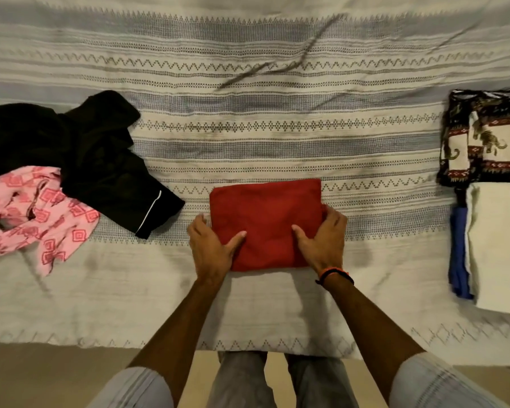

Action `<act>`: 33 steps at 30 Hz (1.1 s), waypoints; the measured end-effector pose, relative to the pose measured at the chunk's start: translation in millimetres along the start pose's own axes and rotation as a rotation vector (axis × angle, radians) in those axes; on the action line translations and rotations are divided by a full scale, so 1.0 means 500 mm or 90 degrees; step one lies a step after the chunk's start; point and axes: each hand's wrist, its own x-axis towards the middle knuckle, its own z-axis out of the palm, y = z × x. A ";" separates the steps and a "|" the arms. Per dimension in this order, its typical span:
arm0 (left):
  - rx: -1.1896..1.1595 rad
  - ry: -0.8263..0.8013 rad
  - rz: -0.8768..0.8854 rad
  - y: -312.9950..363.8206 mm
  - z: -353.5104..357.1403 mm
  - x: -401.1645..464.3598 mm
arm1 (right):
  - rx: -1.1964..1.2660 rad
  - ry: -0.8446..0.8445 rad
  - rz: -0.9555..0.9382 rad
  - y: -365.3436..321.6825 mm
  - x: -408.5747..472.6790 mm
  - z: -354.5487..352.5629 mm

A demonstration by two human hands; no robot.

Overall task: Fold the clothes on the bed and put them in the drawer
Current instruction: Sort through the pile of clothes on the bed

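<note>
Near the bed's (71,304) front edge, my left hand (211,248) and right hand (321,240) grip the folded red garment (265,213) by its two sides, thumbs on top. Its long axis runs across me, both hands equally near. Beyond-left lie unfolded clothes (80,154); the folded stack (495,201) sits right.

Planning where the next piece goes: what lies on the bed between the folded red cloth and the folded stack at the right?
Nothing: in the head view only bare striped bedspread separates the red cloth from the folded stack.
</note>
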 end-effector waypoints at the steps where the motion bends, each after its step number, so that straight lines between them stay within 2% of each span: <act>1: -0.054 0.007 -0.070 0.003 -0.001 -0.005 | 0.033 0.009 0.064 -0.002 0.003 0.000; 3: -0.130 -0.015 -0.187 0.008 0.000 -0.003 | 0.086 0.016 0.167 -0.007 0.010 0.001; 5: -0.169 -0.059 -0.251 0.004 0.003 0.012 | 0.132 -0.017 0.227 -0.009 0.016 0.002; 8: -0.260 -0.158 -0.292 0.005 0.007 0.038 | 0.168 -0.104 0.233 -0.005 0.029 0.000; 10: -0.292 -0.187 -0.276 0.014 0.009 0.042 | 0.167 -0.159 0.198 0.000 0.036 0.001; 12: -0.303 -0.170 -0.251 0.024 0.011 0.038 | 0.167 -0.177 0.166 0.001 0.038 0.000; 19: -0.335 -0.161 -0.215 0.056 -0.019 -0.016 | 0.199 -0.162 0.103 -0.017 -0.001 -0.054; 26: -0.342 -0.173 -0.192 0.129 -0.109 -0.108 | 0.207 -0.138 0.081 -0.061 -0.078 -0.194; 33: -0.328 -0.203 -0.122 0.232 -0.157 -0.232 | 0.241 -0.081 0.064 -0.053 -0.167 -0.351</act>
